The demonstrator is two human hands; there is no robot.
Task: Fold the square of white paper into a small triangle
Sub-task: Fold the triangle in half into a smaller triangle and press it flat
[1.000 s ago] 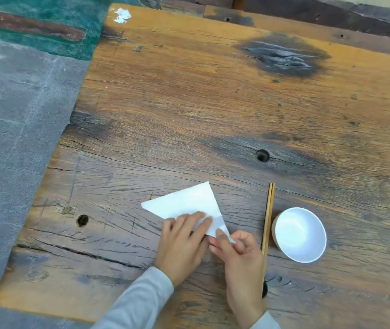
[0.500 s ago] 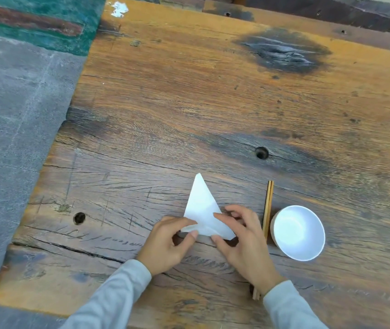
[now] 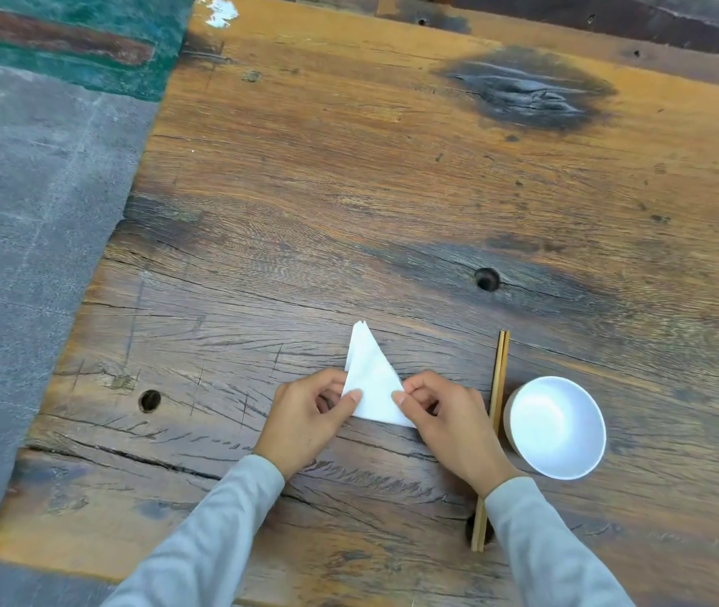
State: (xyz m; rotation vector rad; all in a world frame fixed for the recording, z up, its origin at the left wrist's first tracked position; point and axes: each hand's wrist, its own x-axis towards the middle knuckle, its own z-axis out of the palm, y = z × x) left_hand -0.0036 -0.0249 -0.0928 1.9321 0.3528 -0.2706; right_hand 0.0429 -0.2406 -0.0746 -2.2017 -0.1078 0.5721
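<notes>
Currently the white paper [image 3: 371, 387] is a narrow folded triangle on the wooden table [image 3: 349, 190], apex pointing away from the person, two layers slightly offset at the tip. Left hand [image 3: 305, 424] pinches its near-left corner, thumb on top. Right hand [image 3: 445, 424] pinches the right edge near the lower corner, thumb and forefinger closed on it. Wooden chopsticks [image 3: 495, 414] lie just right of the right hand, partly under its wrist. White bowl [image 3: 557, 427] sits just beside them, upright.

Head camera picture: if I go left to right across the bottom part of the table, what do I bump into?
Small hole → left hand → white paper → right hand → chopsticks → white bowl.
</notes>
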